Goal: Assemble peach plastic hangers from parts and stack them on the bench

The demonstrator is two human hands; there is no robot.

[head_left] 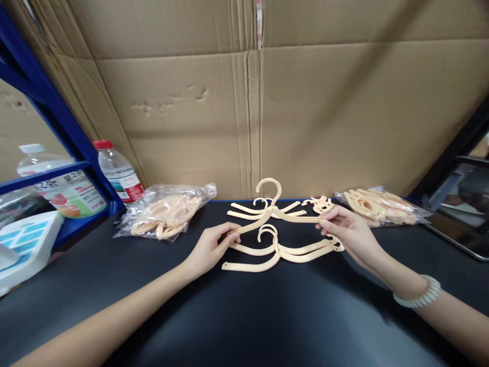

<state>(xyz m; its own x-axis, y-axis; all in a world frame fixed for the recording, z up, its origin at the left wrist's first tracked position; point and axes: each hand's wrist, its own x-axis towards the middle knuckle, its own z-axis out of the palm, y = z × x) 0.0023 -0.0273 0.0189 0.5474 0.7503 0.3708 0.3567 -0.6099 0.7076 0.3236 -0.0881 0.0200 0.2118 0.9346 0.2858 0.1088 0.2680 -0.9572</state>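
1. A cream plastic hanger (272, 208) is held just above the black table (244, 316), hook up, stretched between both hands so it stays level.
2. The left hand (208, 250) pinches its left arm tip between thumb and fingers; the right hand (349, 232) pinches the right tip the same way.
3. Just beneath lies a small pile of hangers (280, 250) on the table, stacked flat, with loose hooks (320, 204) behind.
4. A bag of parts (166, 211) sits at the left and another bag (380, 206) at the right, both within reach.
5. A water bottle (118, 173) stands by the blue shelf (57, 127).
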